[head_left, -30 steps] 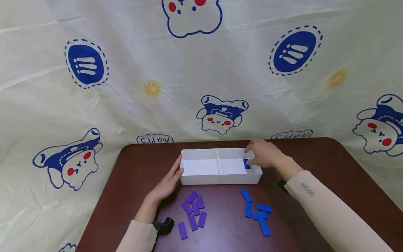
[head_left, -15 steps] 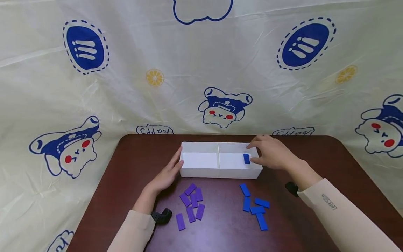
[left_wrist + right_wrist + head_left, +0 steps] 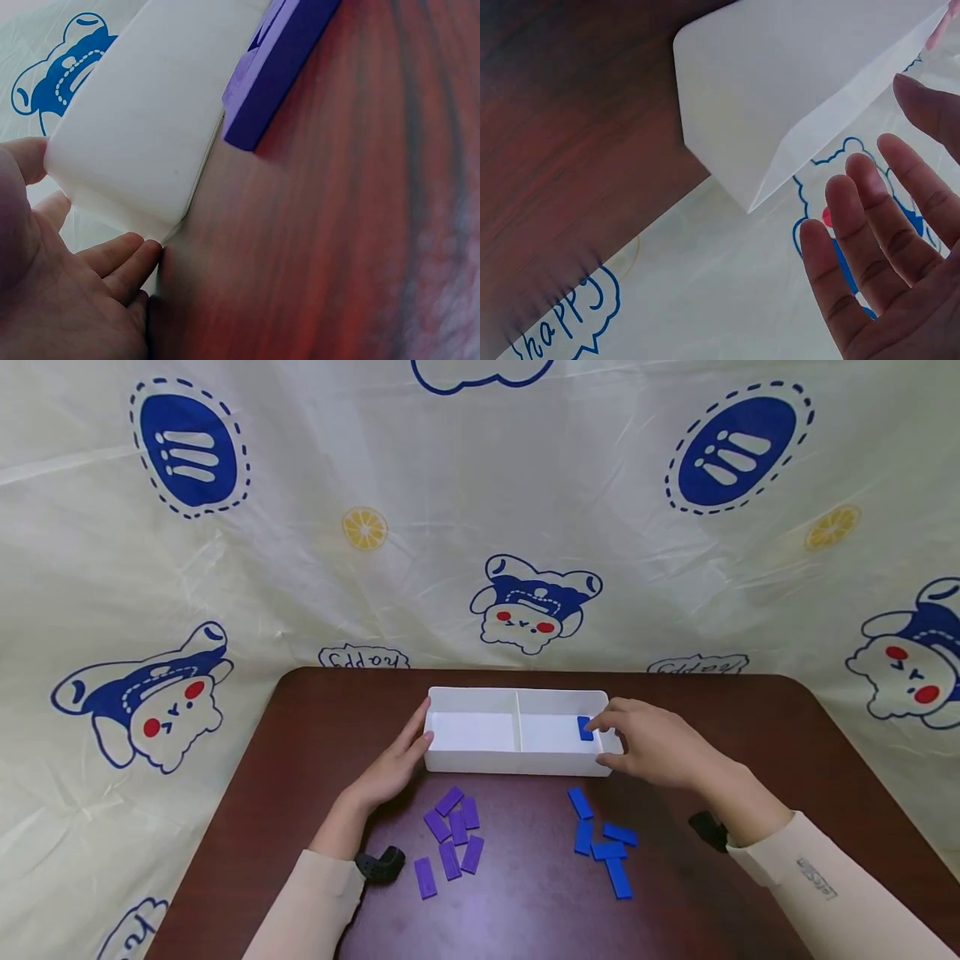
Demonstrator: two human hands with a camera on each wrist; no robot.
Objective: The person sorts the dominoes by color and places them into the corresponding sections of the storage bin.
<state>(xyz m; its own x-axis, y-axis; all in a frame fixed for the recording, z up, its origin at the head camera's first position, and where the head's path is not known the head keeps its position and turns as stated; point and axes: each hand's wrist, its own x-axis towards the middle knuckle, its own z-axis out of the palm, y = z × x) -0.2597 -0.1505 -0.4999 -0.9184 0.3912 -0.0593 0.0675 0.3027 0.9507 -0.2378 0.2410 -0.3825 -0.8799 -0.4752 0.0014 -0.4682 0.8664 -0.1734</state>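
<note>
A white two-compartment box stands on the table towards its far edge. My left hand rests against the box's left end; in the left wrist view its extended fingers touch the end wall. One blue tile lies in the right compartment. Over the box's right end is my right hand, its index fingertip close to that tile in the head view. The right wrist view shows this hand's fingers spread and loosely extended, holding nothing.
Several purple tiles lie loose in front of the box on the left. Several blue tiles lie in front on the right, some overlapping. A printed curtain hangs behind the brown table.
My right hand has let go of the blue tile in the right compartment and drawn back to the right. The left hand stays at the box's left end. The head view has tilted lower.
</note>
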